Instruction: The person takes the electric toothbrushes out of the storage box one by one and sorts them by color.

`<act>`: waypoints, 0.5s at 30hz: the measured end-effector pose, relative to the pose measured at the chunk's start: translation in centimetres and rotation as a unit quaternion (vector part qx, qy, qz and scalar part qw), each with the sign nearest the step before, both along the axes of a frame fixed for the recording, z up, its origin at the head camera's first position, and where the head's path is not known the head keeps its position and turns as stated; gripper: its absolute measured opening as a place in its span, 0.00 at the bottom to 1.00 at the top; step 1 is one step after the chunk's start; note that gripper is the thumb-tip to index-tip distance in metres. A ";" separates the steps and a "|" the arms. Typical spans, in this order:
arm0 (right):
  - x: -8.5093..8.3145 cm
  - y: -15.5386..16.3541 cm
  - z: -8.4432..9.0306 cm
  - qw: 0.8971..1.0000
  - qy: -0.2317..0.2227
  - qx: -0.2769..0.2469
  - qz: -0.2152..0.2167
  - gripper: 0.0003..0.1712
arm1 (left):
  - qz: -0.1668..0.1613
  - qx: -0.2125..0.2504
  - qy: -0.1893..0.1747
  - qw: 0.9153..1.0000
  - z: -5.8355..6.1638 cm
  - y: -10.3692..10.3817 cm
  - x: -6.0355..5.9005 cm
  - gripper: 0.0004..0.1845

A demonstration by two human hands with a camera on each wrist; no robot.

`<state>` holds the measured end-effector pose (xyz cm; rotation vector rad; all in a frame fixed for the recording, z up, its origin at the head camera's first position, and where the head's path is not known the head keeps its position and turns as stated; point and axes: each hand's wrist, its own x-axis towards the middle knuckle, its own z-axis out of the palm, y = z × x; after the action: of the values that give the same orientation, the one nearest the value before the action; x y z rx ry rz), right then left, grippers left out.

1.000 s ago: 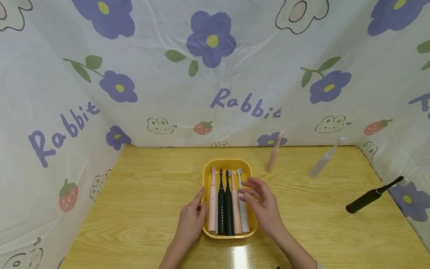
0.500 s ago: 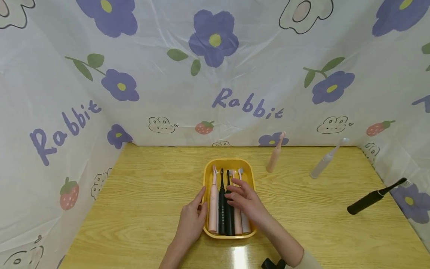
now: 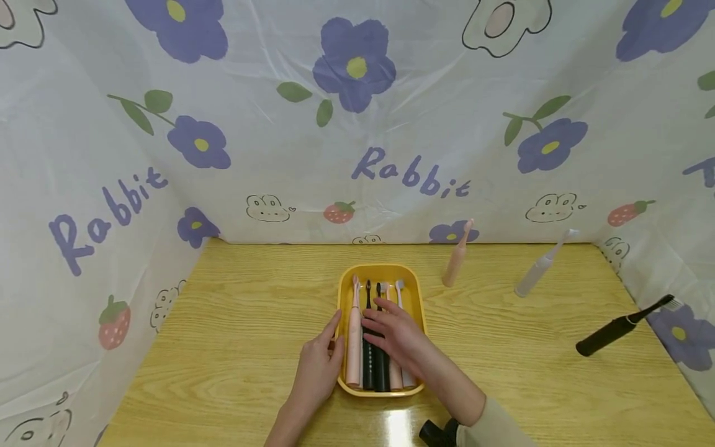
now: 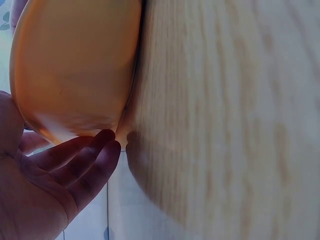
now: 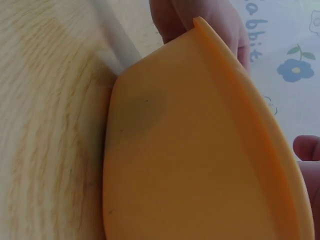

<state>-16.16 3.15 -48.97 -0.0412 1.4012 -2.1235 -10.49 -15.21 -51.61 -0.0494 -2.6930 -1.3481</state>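
Head view: left hand (image 3: 318, 366) flat vs smooth rounded yellow tray (image 3: 342, 292) wall, fingers straight; right hand (image 3: 398, 335) relaxed-open atop slim glossy toothbrushes (image 3: 373, 366); woodgrain table (image 3: 234, 323).

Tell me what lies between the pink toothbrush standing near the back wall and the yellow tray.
Only bare wooden table, in the head view, separates the standing pink toothbrush from the yellow tray.

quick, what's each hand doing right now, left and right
Left hand: open, straight fingers resting against the left wall of the yellow tray.
Right hand: open, fingers spread flat over the toothbrushes in the tray, gripping none.
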 end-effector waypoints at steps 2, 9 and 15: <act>-0.3 -0.2 -0.1 1.000 -0.016 -0.019 -0.008 0.39 | 0.002 -0.002 -0.001 1.000 0.0 0.0 0.0 0.26; -0.7 -0.8 -0.1 0.998 -0.038 -0.044 -0.007 0.41 | 0.004 0.003 -0.005 1.000 0.0 -0.2 0.0 0.26; -1.0 -1.2 -0.5 0.999 -0.031 -0.026 0.016 0.38 | 0.003 0.003 0.005 1.000 0.0 0.0 0.0 0.26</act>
<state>-17.19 1.97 -49.44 -0.0165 1.3022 -2.1166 -10.50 -15.20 -51.65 -0.0472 -2.6791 -1.3516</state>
